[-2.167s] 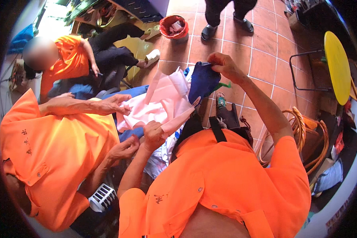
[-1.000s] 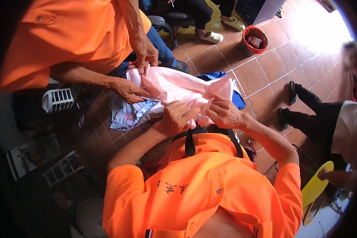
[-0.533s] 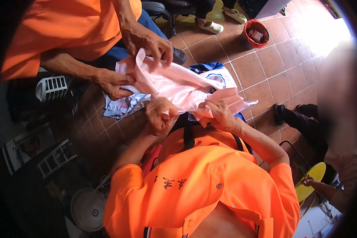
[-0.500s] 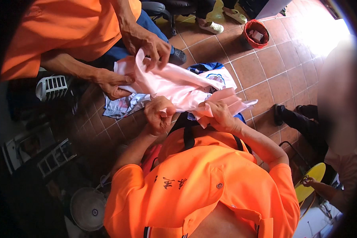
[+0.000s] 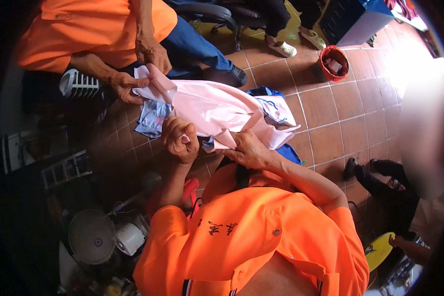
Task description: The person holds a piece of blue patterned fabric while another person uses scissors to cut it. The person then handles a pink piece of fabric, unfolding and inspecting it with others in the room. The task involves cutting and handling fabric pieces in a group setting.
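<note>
A pale pink cloth (image 5: 212, 101) is stretched out in front of me. My left hand (image 5: 180, 140) is closed in a fist at its near left edge, a small pink tip poking out between the fingers. My right hand (image 5: 250, 149) pinches a folded part of the near edge, the fingers hidden partly by the cloth. Across from me a person in an orange shirt grips the far left corner with both hands (image 5: 128, 88). Beneath the cloth lie a silvery-blue crumpled sheet (image 5: 154, 118) and a white-and-blue printed piece (image 5: 277, 108).
A red-lined waste bin (image 5: 333, 64) stands on the tiled floor (image 5: 320, 101) at the far right. Beyond it is a blue-and-white box (image 5: 355, 22). A fan (image 5: 98, 241) is at lower left. At right another person holds a yellow disc (image 5: 380, 249).
The cloth has been drawn flatter. My right hand has shifted left, closer to my left hand. The other person's hands have come together at the far left corner. The view has shifted slightly.
</note>
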The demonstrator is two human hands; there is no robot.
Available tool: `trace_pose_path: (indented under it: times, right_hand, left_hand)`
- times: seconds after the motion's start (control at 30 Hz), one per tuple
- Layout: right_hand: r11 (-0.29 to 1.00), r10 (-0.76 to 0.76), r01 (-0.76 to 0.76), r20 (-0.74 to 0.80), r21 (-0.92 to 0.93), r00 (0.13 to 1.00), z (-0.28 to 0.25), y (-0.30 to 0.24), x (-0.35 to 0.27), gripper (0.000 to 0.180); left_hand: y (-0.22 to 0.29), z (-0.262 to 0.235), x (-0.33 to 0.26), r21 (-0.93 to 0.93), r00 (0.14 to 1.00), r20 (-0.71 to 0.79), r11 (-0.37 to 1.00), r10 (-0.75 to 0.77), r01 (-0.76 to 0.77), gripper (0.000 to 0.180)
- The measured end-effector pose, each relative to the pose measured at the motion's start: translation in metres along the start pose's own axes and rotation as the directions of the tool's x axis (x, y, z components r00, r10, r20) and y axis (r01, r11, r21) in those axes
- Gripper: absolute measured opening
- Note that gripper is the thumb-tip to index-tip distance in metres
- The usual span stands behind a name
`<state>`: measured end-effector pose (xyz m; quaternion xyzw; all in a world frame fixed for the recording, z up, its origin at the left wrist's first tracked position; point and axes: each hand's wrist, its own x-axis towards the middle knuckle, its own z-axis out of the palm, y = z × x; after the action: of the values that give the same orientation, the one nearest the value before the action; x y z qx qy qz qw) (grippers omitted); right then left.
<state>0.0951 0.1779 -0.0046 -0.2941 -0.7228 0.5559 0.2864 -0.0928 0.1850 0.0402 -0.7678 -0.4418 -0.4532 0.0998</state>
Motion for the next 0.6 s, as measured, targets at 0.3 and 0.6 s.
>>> trace_pose_path:
  times: [0.3, 0.6]
  right_hand:
    - [0.831, 0.298, -0.376, 0.243, 0.410, 0.923, -0.010, -0.028, -0.006, 0.028]
    - [0.799, 0.383, -0.477, 0.300, 0.366, 0.874, -0.008, -0.023, -0.067, 0.031]
  left_hand:
    - [0.028, -0.004, 0.000, 0.070, 0.981, -0.118, 0.984, -0.156, 0.165, 0.021]
    - [0.076, 0.021, -0.025, -0.088, 0.955, -0.124, 0.961, -0.271, 0.261, 0.027]
